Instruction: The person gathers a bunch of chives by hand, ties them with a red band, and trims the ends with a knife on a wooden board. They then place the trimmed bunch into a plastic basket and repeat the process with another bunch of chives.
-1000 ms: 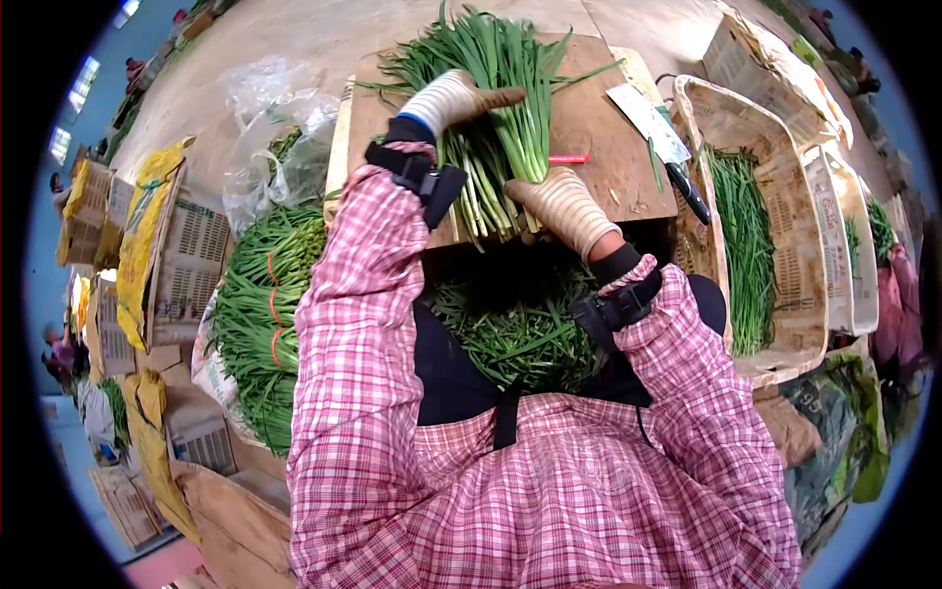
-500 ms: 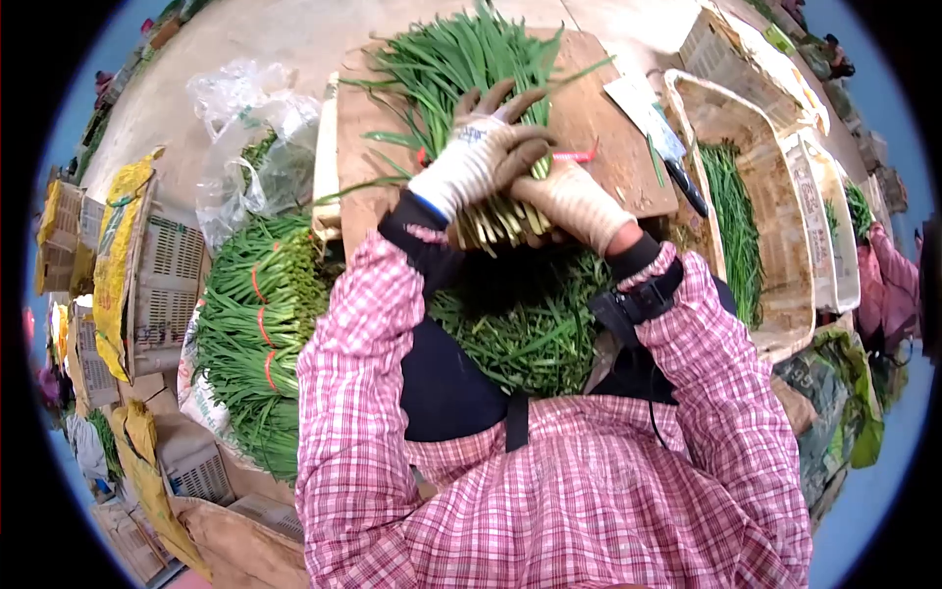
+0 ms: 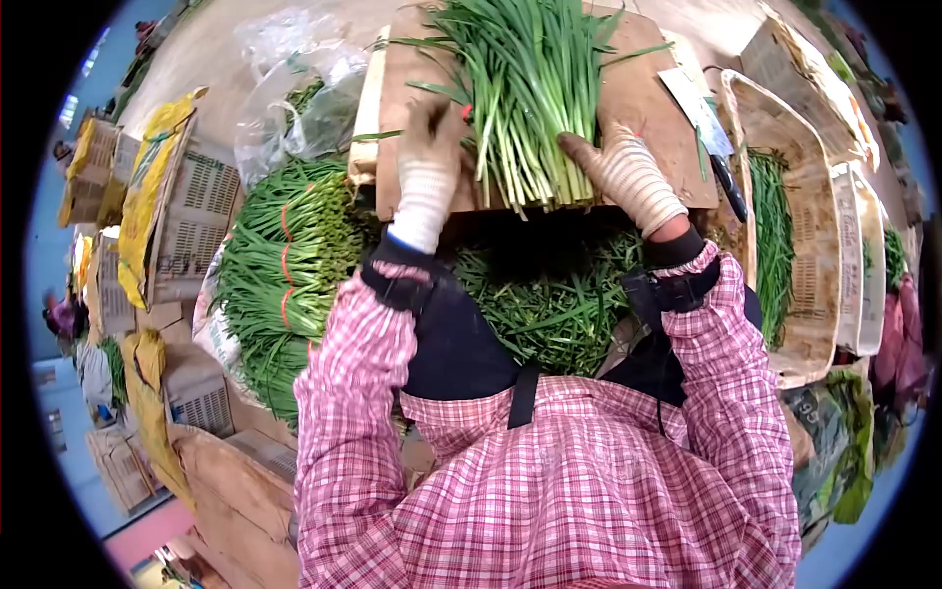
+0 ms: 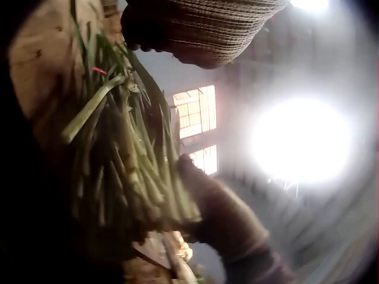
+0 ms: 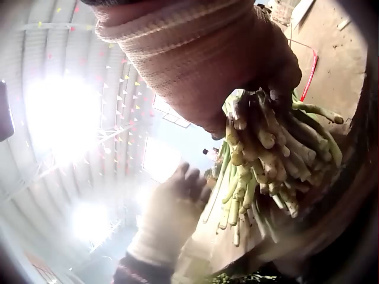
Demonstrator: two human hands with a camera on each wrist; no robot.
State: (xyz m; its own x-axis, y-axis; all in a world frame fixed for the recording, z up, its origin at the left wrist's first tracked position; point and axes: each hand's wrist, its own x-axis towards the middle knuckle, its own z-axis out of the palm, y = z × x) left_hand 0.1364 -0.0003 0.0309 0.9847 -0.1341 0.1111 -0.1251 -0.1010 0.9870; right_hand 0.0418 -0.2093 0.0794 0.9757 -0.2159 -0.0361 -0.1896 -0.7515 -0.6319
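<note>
Green stalks (image 3: 530,128) lie on the board (image 3: 655,110) between the fingers of both hands, and the left hand (image 3: 428,162) has just come away with fingers loosely extended, so only the right hand (image 3: 630,175), whose pinching I cannot tell, seems to steady them.

Head view: bright, diffuse light. Floor (image 3: 677,27) beyond the board (image 3: 643,93) pale, nearly washed out; knife blade (image 3: 693,110) at the board's right edge gives a whitish sheen. Dense black shadow below the board's near edge. Fisheye bending strongest far left and right of the board; corners black. Left hand (image 3: 429,152), over the board's left part, smeared.

Left wrist view: dim, soft; stalks (image 4: 133,160) dull; blown-out light (image 4: 302,142) across from the board.

Right wrist view: two overexposed patches opposite the board; right hand (image 5: 219,65) shaded.
</note>
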